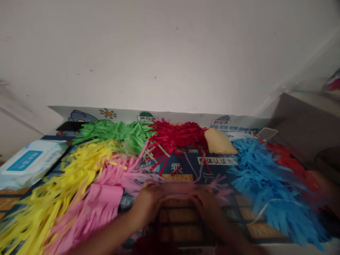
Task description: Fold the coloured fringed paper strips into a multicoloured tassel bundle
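Observation:
Between my two hands stretches a pink fringed paper strip (176,189), blurred, with thin fringe ends showing beyond both hands. My left hand (148,200) is closed on its left end. At the right end, my right hand (205,203) is closed on the same strip. To the left lies more pink fringed paper (102,203), with a solid uncut band along its top. Beside that spreads a large heap of yellow fringed paper (69,180). Blue fringed paper (265,173) is piled to the right of my right hand.
Green fringe (114,132) and red fringe (177,136) lie at the back, near a tan paper packet (220,141). A wipes pack (29,163) is at the far left. More red fringe (294,163) lies behind the blue. A printed mat (183,226) covers the table against a white wall.

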Demonstrator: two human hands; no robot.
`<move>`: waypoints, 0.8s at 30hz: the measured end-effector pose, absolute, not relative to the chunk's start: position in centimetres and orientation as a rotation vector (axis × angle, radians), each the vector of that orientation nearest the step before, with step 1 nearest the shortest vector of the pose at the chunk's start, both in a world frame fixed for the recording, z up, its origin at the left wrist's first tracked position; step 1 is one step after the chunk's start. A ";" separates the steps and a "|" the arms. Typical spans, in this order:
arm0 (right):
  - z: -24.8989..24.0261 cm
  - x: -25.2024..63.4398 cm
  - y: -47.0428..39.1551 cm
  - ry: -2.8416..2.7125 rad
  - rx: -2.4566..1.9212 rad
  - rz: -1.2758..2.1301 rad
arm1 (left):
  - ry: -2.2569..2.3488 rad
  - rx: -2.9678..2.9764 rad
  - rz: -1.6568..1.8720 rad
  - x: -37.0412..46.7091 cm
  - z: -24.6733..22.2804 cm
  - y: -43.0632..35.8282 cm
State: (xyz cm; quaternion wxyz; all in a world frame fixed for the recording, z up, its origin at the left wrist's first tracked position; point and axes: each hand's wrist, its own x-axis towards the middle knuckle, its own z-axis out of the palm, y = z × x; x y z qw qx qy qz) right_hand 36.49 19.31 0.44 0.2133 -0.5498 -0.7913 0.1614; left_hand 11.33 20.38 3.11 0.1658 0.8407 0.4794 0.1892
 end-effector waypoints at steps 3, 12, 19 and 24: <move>1.6 35.9 21.1 -2.168 -1.643 0.452 | 1.584 2.304 0.432 12.0 3.9 21.5; 1.3 35.5 22.9 -2.208 -1.722 0.369 | 1.735 2.304 0.215 13.6 3.1 23.6; 1.3 35.3 22.9 -2.203 -1.726 0.385 | 1.702 2.307 0.133 13.6 2.9 24.1; 1.6 35.8 23.4 -2.180 -1.792 0.355 | 1.744 2.372 0.199 14.0 3.4 23.8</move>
